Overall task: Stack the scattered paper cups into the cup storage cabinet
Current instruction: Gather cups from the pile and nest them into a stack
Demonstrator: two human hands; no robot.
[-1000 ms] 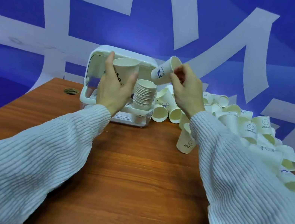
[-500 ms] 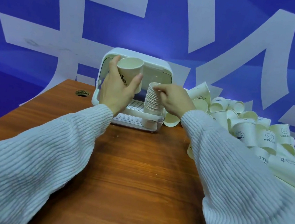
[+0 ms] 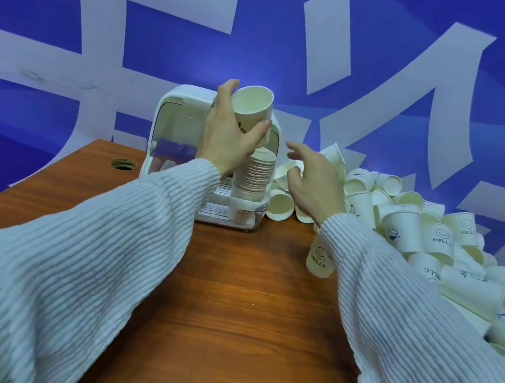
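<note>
A white cup storage cabinet with its lid raised stands at the table's far edge. A tall stack of nested paper cups rises from its right side. My left hand grips a single paper cup, mouth tilted toward me, just above and left of the stack. My right hand hovers empty with fingers spread, to the right of the stack and over the nearest loose cups. A large heap of scattered paper cups marked HELLO covers the table's right side.
One cup lies apart from the heap, next to my right forearm. The wooden table has a round cable hole at its far left. A blue wall with white shapes stands close behind the table.
My right hand let go of its cup on the stack and drew back to the right, now empty. My left hand lifted its cup higher and toward the stack.
</note>
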